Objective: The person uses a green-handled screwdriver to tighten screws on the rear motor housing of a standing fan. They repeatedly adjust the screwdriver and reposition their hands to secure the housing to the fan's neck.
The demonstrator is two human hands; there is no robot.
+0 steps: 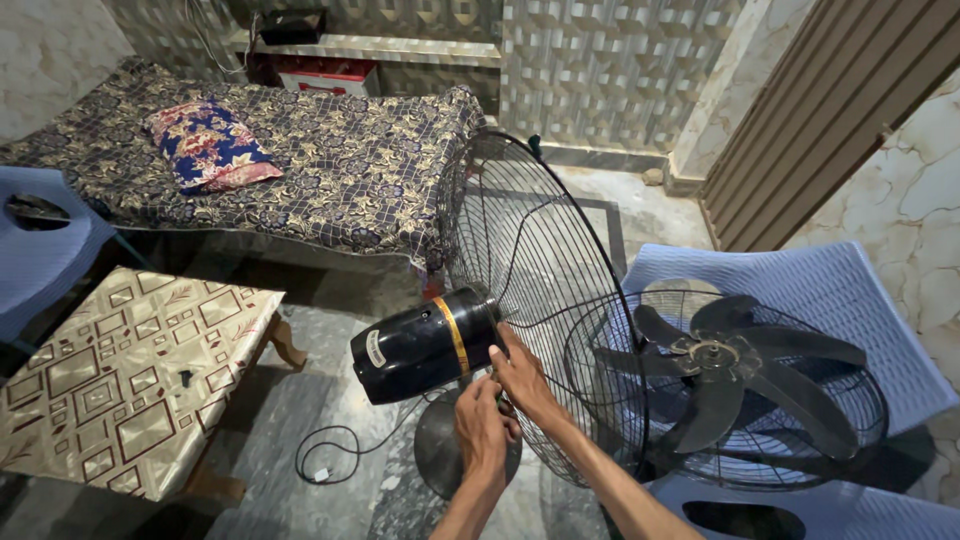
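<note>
A black fan motor housing [415, 345] with a gold band stands on a round base [438, 450]. A large wire rear guard [530, 290] is fixed upright at its front. My left hand [482, 430] and my right hand [522, 378] meet just under the motor where the guard joins it, fingers curled on the guard's wires at the hub. What the fingertips pinch is hidden. To the right, the front wire guard [800, 440] and the black fan blade [725, 365] lie on a blue plastic chair [860, 300].
A low table with a patterned cloth [120, 375] stands at the left. A bed with a floral cover [330, 170] and a pillow [210, 145] is behind. The power cord [335, 450] loops on the floor. Another blue chair [40, 250] sits far left.
</note>
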